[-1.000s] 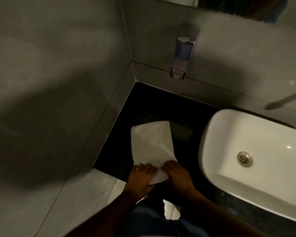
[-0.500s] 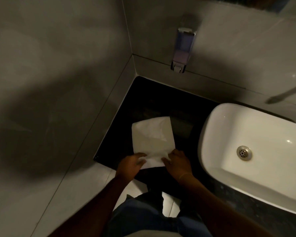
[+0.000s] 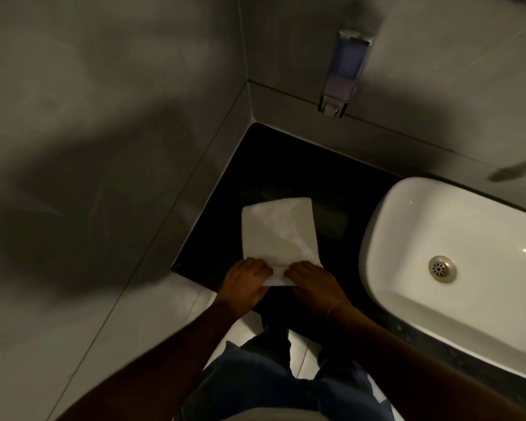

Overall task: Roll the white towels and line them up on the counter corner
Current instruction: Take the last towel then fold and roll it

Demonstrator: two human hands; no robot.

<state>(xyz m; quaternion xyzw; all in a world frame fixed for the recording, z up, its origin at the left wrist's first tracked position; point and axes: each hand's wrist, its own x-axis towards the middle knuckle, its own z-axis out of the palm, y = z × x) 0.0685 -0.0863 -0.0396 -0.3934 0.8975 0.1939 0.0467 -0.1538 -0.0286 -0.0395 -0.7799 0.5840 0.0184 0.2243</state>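
Observation:
One white towel lies flat on the black counter, folded into a long strip that runs away from me. My left hand and my right hand sit side by side on its near end, fingers curled over the edge and pinching it. The near end is turned up a little under my fingers. The far part of the strip is flat and creased. No rolled towels are in view.
A white basin with a metal drain fills the counter's right side. A soap dispenser hangs on the back wall above the corner. Grey tiled walls close the left and back. Pale floor shows below the counter edge.
My hands drew back to the towel's near edge, then closed on it again side by side. The towel has stayed in the same spot on the counter.

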